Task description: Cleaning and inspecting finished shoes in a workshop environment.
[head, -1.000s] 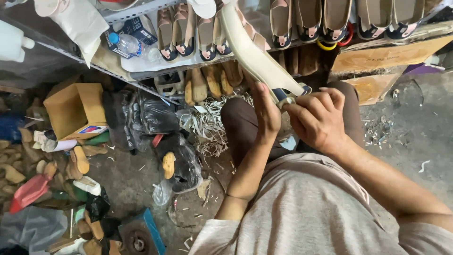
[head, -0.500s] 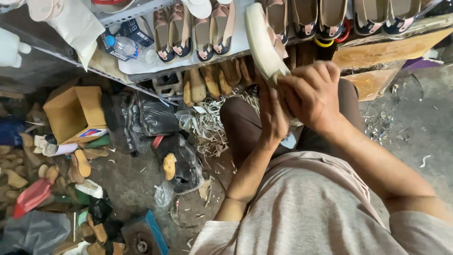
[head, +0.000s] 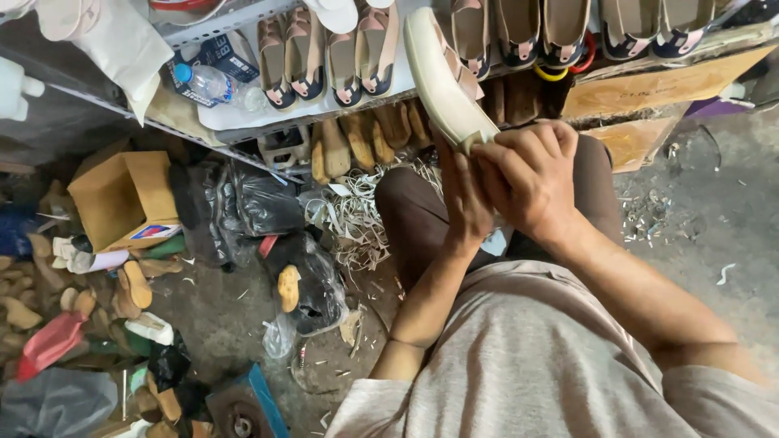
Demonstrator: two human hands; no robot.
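Cluttered workshop floor (head: 698,235) all around, grey and dusted with scraps, and we're looking straight down over a seated person's lap. Up top runs a white shelf (head: 243,113) lined with finished sandals (head: 324,57), though the picture edge cuts their heels off, so the full row can't be counted. A plastic water bottle (head: 207,81) lies on that shelf at the left.

Centre stage: a cream shoe sole (head: 442,77) held up at a slant over the knees, its near end buried between both hands. The right hand (head: 531,174) is clenched around that end, knuckles to the camera, and the left hand (head: 462,203) presses in from beside it, fingers wrapped on the sole's edge. A small dark bit peeks out between the fingers where the sole ends; whether that's a tool or part of the shoe, I cannot tell.

Down left, an open cardboard box (head: 122,199) sits just beside black plastic bags (head: 243,207), with a tangle of pale strip trimmings (head: 357,219) near the knee. Wooden shoe forms (head: 361,138) stand under the shelf, half in shadow. The far-left heap of shoe parts (head: 81,300) is too jumbled to sort out.
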